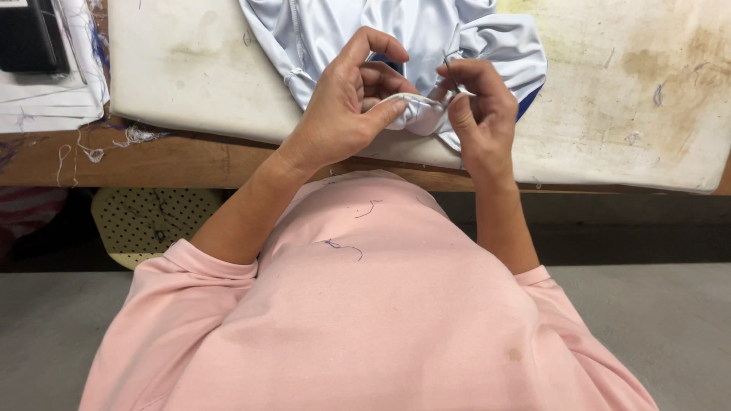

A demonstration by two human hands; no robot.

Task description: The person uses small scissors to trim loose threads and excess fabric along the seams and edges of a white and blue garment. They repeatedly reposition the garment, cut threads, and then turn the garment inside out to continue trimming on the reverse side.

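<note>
A pale blue-white garment (426, 30) lies bunched on a stained white pad (190, 68) at the table's near edge. My left hand (346, 103) pinches a folded white edge of the garment (415, 110) between thumb and fingers. Just to its right, my right hand (480, 106) holds a thin dark needle (451, 70) that points up and away from the cloth, with its fingers also resting on the fabric. A strip of darker blue cloth (529, 103) shows under the garment's right side.
The wooden table edge (152, 164) carries loose white thread scraps (106, 144). White papers (46, 99) and a black object (27, 34) lie at the far left. A perforated yellow seat (145, 221) shows below the table. Thread bits cling to my pink shirt (365, 304).
</note>
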